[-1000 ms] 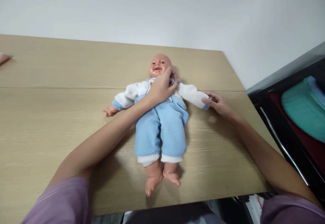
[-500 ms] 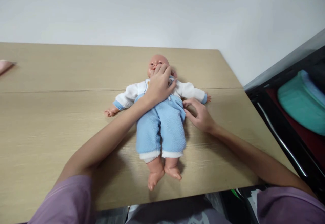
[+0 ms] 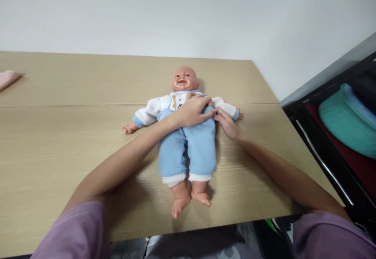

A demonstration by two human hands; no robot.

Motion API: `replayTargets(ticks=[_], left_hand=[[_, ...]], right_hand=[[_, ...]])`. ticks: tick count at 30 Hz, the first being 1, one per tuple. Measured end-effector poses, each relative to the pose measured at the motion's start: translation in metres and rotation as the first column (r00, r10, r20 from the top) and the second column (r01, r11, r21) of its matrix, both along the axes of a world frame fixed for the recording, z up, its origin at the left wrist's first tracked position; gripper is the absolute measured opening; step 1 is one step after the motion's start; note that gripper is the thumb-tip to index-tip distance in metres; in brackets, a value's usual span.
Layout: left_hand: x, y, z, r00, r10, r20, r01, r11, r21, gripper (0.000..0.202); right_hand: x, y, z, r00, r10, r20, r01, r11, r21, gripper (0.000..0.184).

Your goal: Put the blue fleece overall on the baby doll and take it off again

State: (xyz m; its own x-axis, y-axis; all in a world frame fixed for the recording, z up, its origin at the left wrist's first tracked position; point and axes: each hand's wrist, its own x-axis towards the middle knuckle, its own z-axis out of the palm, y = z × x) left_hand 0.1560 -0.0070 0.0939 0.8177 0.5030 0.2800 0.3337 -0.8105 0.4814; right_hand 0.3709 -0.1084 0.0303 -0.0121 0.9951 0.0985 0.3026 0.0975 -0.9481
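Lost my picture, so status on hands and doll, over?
Left hand on doll, at chest. Right hand touching overalls at side, grip unclear. It lies face up on table. Pink cloth far left, well apart.

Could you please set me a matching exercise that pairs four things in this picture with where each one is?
Things:
1. left hand
2. right hand
3. pink cloth
4. teal bundle

Places:
A. off the table, to its right
B. on the doll's chest
C. at the table's far left edge
D. at the side of the doll's waist, below its sleeve

Pairs: 1-B, 2-D, 3-C, 4-A
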Motion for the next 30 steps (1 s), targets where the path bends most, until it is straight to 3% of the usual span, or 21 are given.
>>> replayTargets(ticks=[3,6,14,18,24,28,30], left_hand=[[0.003,0.001,-0.003,0.996,0.079,0.032,-0.077,0.995,-0.059,0.030],[0.004,0.003,-0.003,0.996,0.078,0.032,-0.075,0.993,-0.088,0.033],[0.001,0.005,-0.001,0.999,0.028,0.018,-0.025,0.989,-0.147,0.035],[0.003,0.005,-0.002,0.998,0.053,0.031,-0.046,0.982,-0.183,0.026],[0.000,0.011,-0.003,0.994,-0.006,0.110,0.050,0.913,-0.405,0.024],[0.000,0.014,-0.006,0.988,-0.027,0.153,0.084,0.921,-0.380,0.034],[0.001,0.014,-0.008,0.988,-0.020,0.152,0.070,0.940,-0.334,0.035]], right_hand=[[0.000,-0.004,-0.004,0.993,-0.016,0.117,0.007,0.997,0.080,0.023],[0.003,-0.008,-0.009,0.988,-0.034,0.150,0.020,0.995,0.095,0.021],[-0.001,-0.006,-0.018,0.999,-0.029,-0.046,0.030,0.999,0.019,0.033],[-0.007,-0.009,-0.019,0.990,-0.065,0.123,0.049,0.990,0.133,0.032],[-0.004,-0.015,-0.023,0.940,-0.172,0.294,0.089,0.957,0.276,0.020],[0.007,-0.021,-0.020,0.880,-0.238,0.411,0.098,0.938,0.332,0.013],[0.017,-0.025,-0.016,0.817,-0.326,0.475,0.110,0.898,0.425,0.014]])
